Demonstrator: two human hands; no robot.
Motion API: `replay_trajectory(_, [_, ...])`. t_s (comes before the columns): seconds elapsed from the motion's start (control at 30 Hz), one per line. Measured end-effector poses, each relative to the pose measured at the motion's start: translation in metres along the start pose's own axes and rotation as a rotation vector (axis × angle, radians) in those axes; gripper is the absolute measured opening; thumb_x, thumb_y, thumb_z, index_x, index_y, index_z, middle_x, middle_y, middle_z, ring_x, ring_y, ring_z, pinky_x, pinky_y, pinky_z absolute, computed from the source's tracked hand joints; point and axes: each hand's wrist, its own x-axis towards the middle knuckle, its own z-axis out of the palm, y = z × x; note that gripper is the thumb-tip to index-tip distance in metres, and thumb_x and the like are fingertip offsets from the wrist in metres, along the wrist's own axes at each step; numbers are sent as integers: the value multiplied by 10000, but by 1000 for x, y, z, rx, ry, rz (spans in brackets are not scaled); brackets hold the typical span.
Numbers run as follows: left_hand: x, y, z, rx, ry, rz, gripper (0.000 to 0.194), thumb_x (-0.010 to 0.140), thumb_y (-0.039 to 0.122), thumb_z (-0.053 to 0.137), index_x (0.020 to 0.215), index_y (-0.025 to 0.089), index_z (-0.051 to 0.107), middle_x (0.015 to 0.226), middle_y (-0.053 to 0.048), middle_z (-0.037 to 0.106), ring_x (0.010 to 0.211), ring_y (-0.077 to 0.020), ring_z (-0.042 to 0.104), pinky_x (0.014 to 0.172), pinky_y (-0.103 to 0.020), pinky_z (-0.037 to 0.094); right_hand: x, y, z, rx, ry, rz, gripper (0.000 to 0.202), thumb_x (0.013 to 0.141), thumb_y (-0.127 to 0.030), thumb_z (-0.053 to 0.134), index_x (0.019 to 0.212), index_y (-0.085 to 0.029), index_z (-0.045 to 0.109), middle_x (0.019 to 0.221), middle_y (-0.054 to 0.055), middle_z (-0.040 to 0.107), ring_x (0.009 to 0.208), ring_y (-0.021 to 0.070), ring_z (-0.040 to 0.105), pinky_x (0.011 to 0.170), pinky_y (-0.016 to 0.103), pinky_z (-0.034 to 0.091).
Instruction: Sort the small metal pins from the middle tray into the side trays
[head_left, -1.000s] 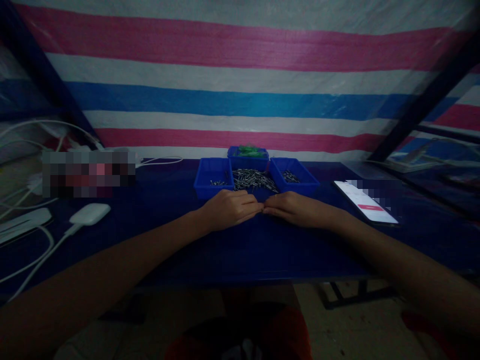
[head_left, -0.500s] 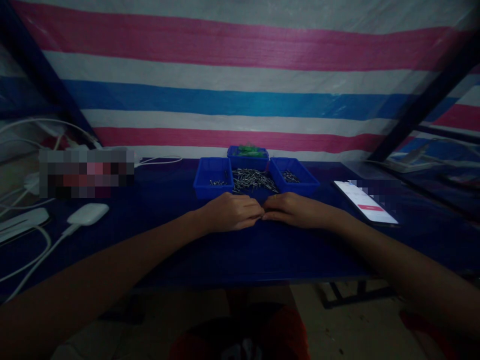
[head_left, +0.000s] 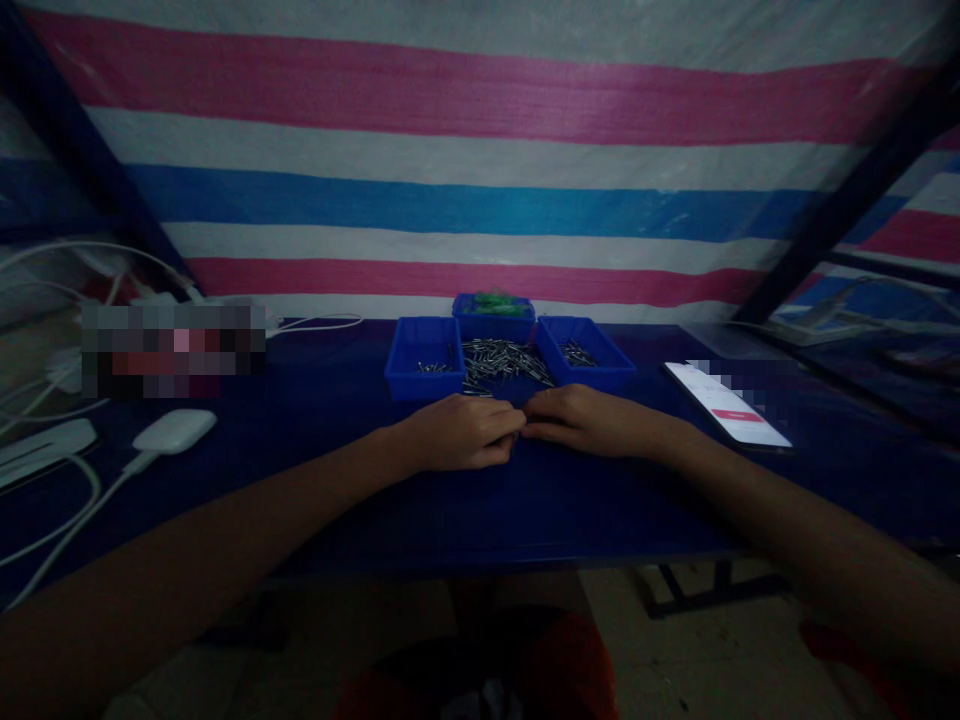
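My left hand [head_left: 466,432] and my right hand [head_left: 574,417] meet fingertip to fingertip just above the blue table [head_left: 480,510]. Both are closed, fingers curled in a pinch; what they hold is hidden, though a small dark bit shows beneath the left fingers. Behind them lies a loose pile of slim metal pieces [head_left: 506,358], like screws or pins. A blue bin [head_left: 425,385] to the left of the pile and another blue bin [head_left: 592,375] to its right each contain some similar metal pieces. A third blue bin [head_left: 493,325] at the back has green items [head_left: 495,301] in it.
A lit phone [head_left: 724,405] lies at the right. On the left are a white charger [head_left: 174,430] with cables and a blurred-out patch. A striped sheet [head_left: 480,210] hangs behind the table, between dark blue frame posts [head_left: 847,200].
My left hand has dropped slightly and its fingers have curled further. My right hand stays nearly where it was. The whole view has shifted a little.
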Motion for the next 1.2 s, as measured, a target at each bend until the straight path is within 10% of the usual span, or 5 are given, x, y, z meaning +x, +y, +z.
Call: replay_trajectory(1.2, [0,-4,1,60,-10,-247,184,845,248,395,839,164,559,754,-10,603,699,-115,565,626,-225,399,-2,8,-4,-79,67,74,227,881,-311,371,869,-163,542,764,40,590,664,123,535,628,259,378])
